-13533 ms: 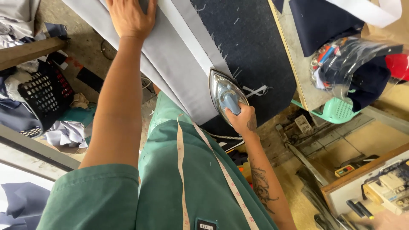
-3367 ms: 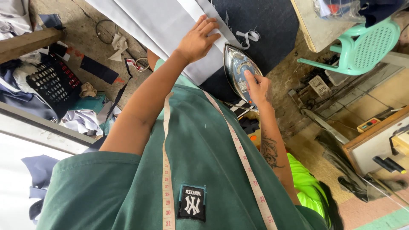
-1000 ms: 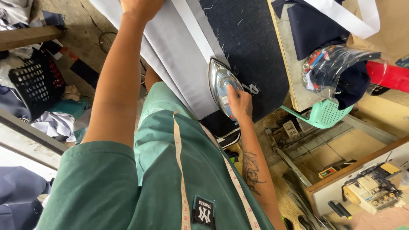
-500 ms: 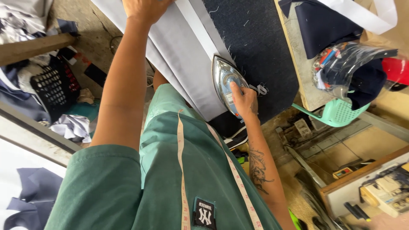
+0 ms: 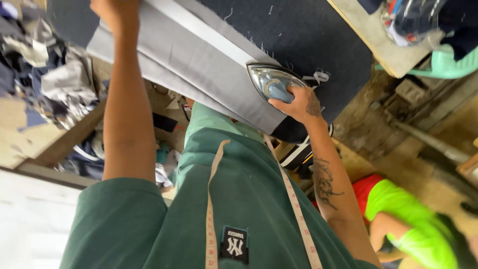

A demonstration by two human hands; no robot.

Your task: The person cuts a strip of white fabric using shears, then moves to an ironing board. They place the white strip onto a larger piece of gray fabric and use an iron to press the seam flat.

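My right hand [image 5: 298,103] grips the blue handle of a silver clothes iron [image 5: 271,82], which rests on the near end of a long grey cloth [image 5: 199,65]. The cloth lies on a dark navy ironing surface [image 5: 303,35]. My left hand [image 5: 114,10] reaches far along the cloth and presses down on it near the top edge of the view, its fingers partly cut off. A tape measure [image 5: 294,204] hangs around my neck over my green shirt.
Piles of fabric scraps [image 5: 45,74] lie on the floor at left beside a wooden beam [image 5: 64,144]. A wooden table edge [image 5: 371,37] and a green plastic chair [image 5: 448,62] stand at upper right. A person in a neon green shirt [image 5: 403,214] crouches at lower right.
The view has swung so that the person in neon green shows at lower right. The iron stays on the cloth's near end under my right hand; my left hand remains stretched along the cloth.
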